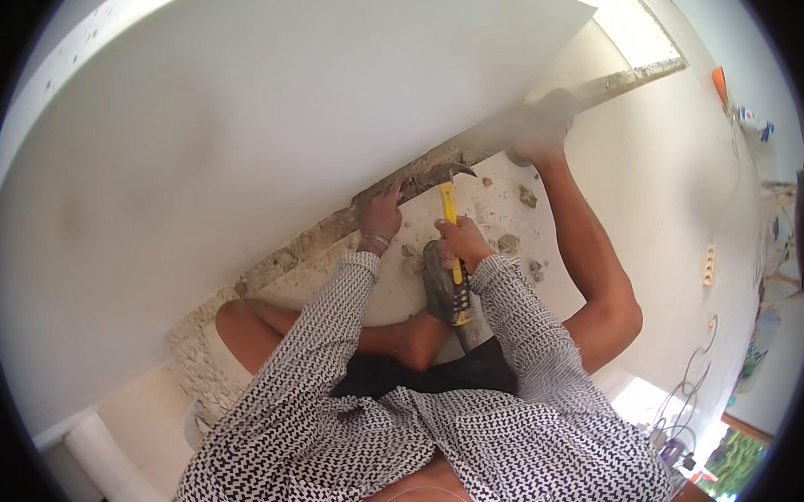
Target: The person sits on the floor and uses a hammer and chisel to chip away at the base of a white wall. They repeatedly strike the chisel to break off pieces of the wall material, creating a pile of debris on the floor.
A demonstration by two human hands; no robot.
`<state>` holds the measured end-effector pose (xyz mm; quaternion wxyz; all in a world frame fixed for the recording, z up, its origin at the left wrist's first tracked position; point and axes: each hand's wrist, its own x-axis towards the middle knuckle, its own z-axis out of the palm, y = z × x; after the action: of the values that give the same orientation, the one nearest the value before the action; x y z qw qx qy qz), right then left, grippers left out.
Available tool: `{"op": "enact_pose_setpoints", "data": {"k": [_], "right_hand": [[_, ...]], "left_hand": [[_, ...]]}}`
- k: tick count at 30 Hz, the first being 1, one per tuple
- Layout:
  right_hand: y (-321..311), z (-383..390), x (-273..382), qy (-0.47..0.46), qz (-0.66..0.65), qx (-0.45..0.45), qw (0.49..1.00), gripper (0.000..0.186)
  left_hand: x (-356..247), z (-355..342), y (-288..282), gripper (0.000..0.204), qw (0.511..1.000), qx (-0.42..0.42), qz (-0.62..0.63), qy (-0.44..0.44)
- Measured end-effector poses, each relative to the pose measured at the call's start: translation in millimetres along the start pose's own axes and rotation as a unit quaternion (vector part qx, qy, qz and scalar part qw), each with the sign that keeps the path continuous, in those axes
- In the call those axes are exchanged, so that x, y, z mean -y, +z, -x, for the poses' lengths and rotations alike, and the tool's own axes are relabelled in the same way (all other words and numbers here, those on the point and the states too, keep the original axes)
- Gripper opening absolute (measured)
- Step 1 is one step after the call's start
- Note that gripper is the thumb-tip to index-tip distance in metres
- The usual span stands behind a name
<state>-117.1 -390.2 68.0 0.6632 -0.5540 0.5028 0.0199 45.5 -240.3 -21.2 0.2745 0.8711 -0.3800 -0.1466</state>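
A claw hammer with a yellow and black handle (448,201) is gripped in my right hand (466,242). Its dark metal head (445,172) lies over a rough, broken groove (287,252) along the foot of the white wall panel. My left hand (381,218) reaches to the groove just left of the hammer head. Its fingers look stretched onto the crumbled edge, partly hidden, with no tool visible in them. Broken chunks (508,243) and smaller bits of rubble lie on the pale floor around the hammer. A dark shoe (438,276) on my folded leg is beside the handle.
A large white panel (265,123) rises along the groove. My other foot (544,144) rests near its far end, where the view is hazy. Crumbled rubble (193,356) lies at left. At right are a power strip (709,265), loose cables (690,382) and a white bottle (752,119).
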Motion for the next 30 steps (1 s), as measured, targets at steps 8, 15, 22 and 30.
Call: {"op": "enact_pose_setpoints", "data": {"k": [8, 15, 22, 30], "right_hand": [[-81, -53, 5, -0.318, -0.080, -0.129, 0.936, 0.024], [-52, 43, 68, 0.046, -0.085, 0.068, 0.993, 0.028], [-14, -3, 18, -0.162, -0.097, -0.125, 0.974, 0.026], [-45, 24, 70, -0.221, -0.232, -0.044, 0.946, 0.029]], "left_hand": [[-28, -13, -9, 0.041, 1.000, -0.011, -0.021, 0.020], [-5, 5, -9, 0.040, 0.999, 0.001, -0.040, -0.005], [-27, -12, -9, 0.041, 0.998, 0.034, -0.040, -0.019], [-6, -5, -8, 0.040, 0.999, 0.006, -0.030, -0.033]]}}
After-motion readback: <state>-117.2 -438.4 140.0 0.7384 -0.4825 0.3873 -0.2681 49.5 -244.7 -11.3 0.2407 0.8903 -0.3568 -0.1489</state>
